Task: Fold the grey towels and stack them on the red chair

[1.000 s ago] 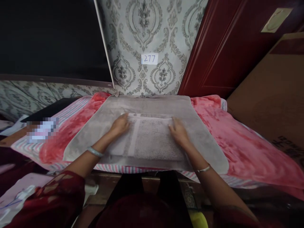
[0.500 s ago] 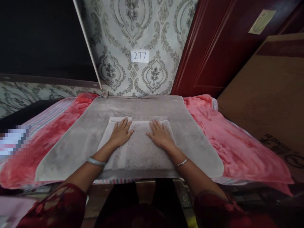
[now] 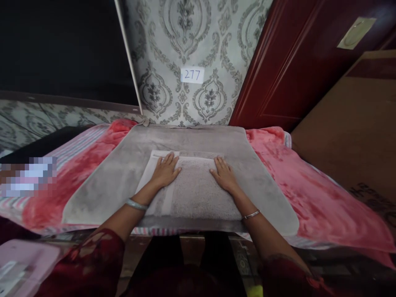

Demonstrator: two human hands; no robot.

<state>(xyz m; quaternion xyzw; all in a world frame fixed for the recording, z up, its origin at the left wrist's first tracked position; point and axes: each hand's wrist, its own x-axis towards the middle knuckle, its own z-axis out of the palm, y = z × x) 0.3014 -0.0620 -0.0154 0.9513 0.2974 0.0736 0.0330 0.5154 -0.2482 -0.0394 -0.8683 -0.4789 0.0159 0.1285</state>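
Observation:
A folded grey towel with a pale stripe along its left part lies flat on a larger grey cloth. My left hand rests palm down on the towel's far left part, fingers spread. At the towel's far right corner, my right hand lies flat with its fingers apart. Neither hand grips anything. A bangle circles each wrist.
Under the grey cloth spreads a red and pink blanket with striped edges. A dark screen stands at the back left. The wall bears a paper marked 277. A cardboard box stands at the right.
My right hand has slid right across the towel to its far right corner. My left hand stays near the same place on the towel. The whole view has shifted slightly.

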